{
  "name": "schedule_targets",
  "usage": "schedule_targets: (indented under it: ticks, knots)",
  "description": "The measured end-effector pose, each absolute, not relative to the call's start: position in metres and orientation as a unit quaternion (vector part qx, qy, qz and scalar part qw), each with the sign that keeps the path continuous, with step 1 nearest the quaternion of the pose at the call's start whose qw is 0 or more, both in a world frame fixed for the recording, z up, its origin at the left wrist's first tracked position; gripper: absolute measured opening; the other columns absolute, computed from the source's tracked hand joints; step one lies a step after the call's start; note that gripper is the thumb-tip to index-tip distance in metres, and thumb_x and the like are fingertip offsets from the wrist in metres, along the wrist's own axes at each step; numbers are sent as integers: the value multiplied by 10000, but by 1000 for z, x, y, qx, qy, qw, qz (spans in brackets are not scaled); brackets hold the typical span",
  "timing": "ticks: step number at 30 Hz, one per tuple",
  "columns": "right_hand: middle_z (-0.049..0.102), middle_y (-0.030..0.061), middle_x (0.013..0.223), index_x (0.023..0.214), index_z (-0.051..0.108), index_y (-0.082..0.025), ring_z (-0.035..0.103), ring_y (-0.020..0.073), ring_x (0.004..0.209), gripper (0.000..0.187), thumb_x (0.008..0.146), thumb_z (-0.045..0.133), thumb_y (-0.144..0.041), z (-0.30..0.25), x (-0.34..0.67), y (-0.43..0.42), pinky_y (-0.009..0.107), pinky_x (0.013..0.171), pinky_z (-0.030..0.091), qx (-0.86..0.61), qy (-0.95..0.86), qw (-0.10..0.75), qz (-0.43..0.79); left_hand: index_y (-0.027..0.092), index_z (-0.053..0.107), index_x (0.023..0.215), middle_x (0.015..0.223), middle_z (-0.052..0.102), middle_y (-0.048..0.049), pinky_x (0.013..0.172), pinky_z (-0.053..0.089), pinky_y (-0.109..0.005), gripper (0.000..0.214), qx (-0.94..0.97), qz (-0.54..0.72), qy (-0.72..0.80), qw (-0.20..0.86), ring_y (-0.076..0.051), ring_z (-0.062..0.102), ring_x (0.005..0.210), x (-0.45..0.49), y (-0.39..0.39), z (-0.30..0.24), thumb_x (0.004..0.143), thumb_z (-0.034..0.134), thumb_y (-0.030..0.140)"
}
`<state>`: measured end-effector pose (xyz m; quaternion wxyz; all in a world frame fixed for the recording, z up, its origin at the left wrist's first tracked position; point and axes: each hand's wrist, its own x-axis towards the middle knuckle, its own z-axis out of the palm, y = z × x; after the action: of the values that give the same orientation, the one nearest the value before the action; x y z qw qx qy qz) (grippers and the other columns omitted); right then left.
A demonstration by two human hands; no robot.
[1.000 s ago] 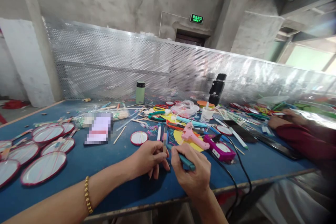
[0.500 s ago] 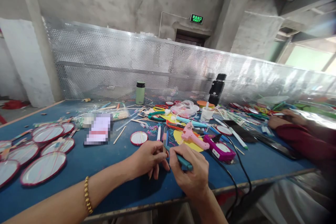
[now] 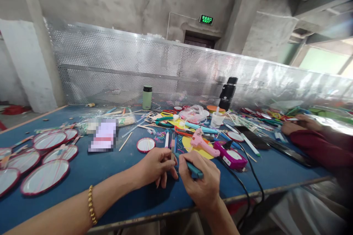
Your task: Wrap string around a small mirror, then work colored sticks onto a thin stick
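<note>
The stick (image 3: 173,149) stands upright over the table's (image 3: 116,176) near edge, pinched in my left hand (image 3: 156,167). My right hand (image 3: 201,185) is closed around a teal pen (image 3: 194,170), its tip at the stick's base. A pink glue gun (image 3: 201,144) lies just beyond.

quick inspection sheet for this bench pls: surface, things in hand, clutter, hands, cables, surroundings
surface: blue table, crowded from the middle to the back.
job's things: thin stick held upright; teal tool, its tip close by the stick.
clutter: red-rimmed discs at left; pink glue gun, white cup, green flask, loose sticks and pens.
grippers: left hand pinches the thin stick; right hand grips the teal tool.
cables: black cables run over the front edge.
surroundings: perforated metal screen behind; exit sign; another person's hands at right.
</note>
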<state>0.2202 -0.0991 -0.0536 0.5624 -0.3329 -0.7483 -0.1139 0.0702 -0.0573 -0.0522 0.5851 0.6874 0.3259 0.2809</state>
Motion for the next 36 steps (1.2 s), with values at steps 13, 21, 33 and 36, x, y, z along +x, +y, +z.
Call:
schedule_targets:
  ticks: [13, 21, 33, 36]
  knots:
    - [612, -6, 636, 750, 572, -183, 554, 108, 560, 134, 798, 597, -61, -53, 220, -98, 243, 581, 430, -336, -740, 570, -120, 172, 475, 793, 496, 554, 62, 261, 334, -138, 182, 684, 284, 316, 592, -78, 489, 294, 69, -59, -50, 807, 510, 350]
    - [612, -8, 640, 758, 574, -184, 557, 105, 564, 134, 799, 598, -59, -52, 220, -99, 240, 588, 434, -336, -739, 571, -119, 173, 462, 795, 598, 614, 31, 256, 329, -135, 155, 683, 283, 317, 594, -69, 499, 303, 69, -57, -51, 797, 503, 322]
    - [618, -7, 649, 760, 578, -184, 563, 108, 571, 136, 798, 595, -55, -53, 220, -100, 244, 592, 438, -335, -741, 572, -110, 171, 461, 788, 595, 614, 29, 266, 332, -131, 174, 686, 284, 313, 592, -65, 498, 304, 70, -58, -51, 793, 504, 338]
    - [619, -8, 646, 764, 584, -184, 569, 108, 572, 134, 798, 593, -55, -52, 220, -101, 240, 592, 439, -333, -737, 577, -116, 168, 467, 814, 648, 636, 14, 260, 326, -127, 167, 681, 285, 317, 595, -61, 502, 308, 69, -58, -50, 785, 506, 329]
